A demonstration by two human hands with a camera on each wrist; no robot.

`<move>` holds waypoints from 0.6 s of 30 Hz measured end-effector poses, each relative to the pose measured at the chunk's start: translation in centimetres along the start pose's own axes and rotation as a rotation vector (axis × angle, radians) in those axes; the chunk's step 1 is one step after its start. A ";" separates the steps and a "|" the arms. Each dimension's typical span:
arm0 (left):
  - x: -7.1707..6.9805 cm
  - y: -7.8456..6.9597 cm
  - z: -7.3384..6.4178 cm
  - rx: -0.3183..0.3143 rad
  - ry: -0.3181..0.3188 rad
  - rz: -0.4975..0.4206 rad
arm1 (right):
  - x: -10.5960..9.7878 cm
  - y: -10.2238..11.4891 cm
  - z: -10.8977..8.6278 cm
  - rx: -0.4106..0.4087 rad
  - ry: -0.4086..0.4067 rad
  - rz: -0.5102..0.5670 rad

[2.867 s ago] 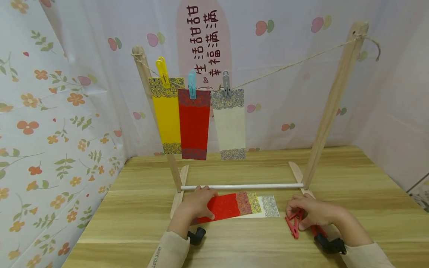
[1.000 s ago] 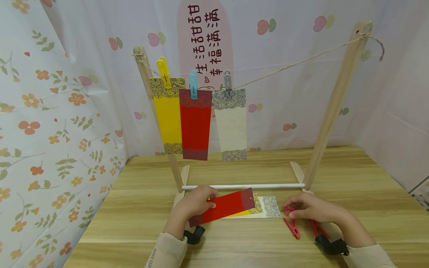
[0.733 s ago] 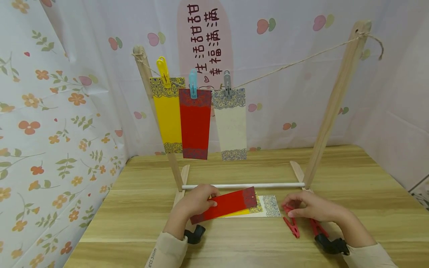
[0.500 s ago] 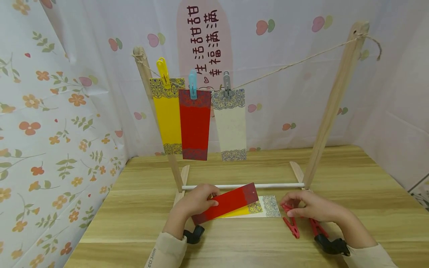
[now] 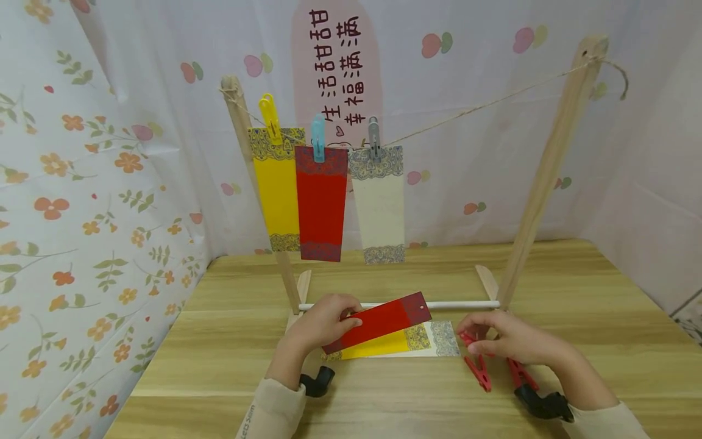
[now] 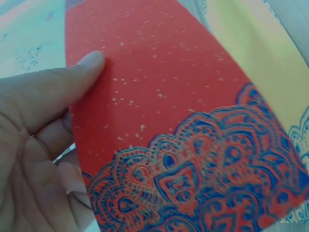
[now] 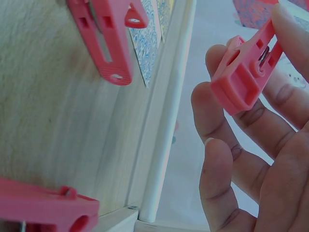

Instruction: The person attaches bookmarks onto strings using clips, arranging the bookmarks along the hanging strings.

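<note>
Head view: L hand (image 5: 323, 323) nearly closed, thumb + fingers pinching red card (image 5: 378, 323) tilted over yellow card (image 5: 384, 345), R hand (image 5: 510, 338) w/ red peg (image 7: 248, 70) btwn thumb & fingertips, other fingers loosely curled; IMO grip light, no creasing, leave holed end (image 5: 414, 308) clear for peg.

left hand (image 6: 34, 154) partly hidden behind red card (image 6: 154, 92); lower clothespin (image 7: 43, 208) cut off, right wrist view

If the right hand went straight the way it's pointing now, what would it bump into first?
The right hand would probably meet the patterned end of the rectangular red paper card the left hand holds, though depth is unclear.
</note>
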State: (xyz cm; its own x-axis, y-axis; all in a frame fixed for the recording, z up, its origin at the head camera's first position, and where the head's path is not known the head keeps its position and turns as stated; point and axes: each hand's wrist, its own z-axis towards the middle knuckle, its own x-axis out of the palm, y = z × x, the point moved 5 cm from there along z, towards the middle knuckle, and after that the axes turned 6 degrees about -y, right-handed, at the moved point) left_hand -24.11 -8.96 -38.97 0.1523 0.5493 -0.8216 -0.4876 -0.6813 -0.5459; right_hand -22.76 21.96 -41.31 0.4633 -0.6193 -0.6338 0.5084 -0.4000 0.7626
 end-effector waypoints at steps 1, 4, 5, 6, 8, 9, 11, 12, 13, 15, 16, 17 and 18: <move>-0.1 0.0 0.0 0.003 -0.008 -0.002 | 0.0 0.1 0.0 -0.006 -0.004 -0.003; -0.3 -0.2 -0.1 0.015 -0.037 -0.001 | 0.1 0.3 0.0 -0.022 -0.019 0.002; -0.3 -0.2 -0.1 0.019 -0.045 0.001 | 0.1 0.4 0.1 -0.027 -0.024 0.007; -0.3 -0.3 0.0 0.023 -0.052 0.004 | 0.1 0.5 0.1 -0.034 -0.027 0.012; -0.3 -0.4 0.1 0.030 -0.062 0.005 | 0.2 0.6 0.1 -0.044 -0.032 0.028; -0.3 -0.5 0.2 0.031 -0.065 0.005 | 0.2 0.7 0.2 -0.052 -0.036 0.032; -0.3 -0.7 0.3 0.031 -0.065 -0.007 | 0.2 0.9 0.2 -0.068 -0.047 0.034; -0.4 -0.8 0.4 0.030 -0.067 -0.016 | 0.1 1.1 0.3 -0.075 -0.056 0.032; -0.4 -0.8 0.5 0.033 -0.070 -0.023 | 0.1 1.2 0.3 -0.083 -0.068 0.023; -0.6 -0.9 0.6 0.041 -0.084 -0.034 | -0.2 1.6 0.3 -0.091 -0.096 -0.004; -0.6 -1.0 0.7 0.046 -0.094 -0.038 | -0.3 1.7 0.3 -0.089 -0.111 -0.015; -0.7 -1.0 0.7 0.052 -0.107 -0.039 | -0.4 1.9 0.3 -0.088 -0.126 -0.029; -0.8 -1.1 0.8 0.058 -0.120 -0.037 | -0.5 2.0 0.3 -0.086 -0.139 -0.038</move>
State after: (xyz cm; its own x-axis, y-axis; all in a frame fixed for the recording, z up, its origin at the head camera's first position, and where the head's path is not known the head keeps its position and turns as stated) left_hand -24.36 -8.30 -37.63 0.0683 0.6297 -0.7738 -0.5332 -0.6325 -0.5618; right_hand -22.21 21.24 -39.38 0.3412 -0.6948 -0.6331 0.5862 -0.3693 0.7211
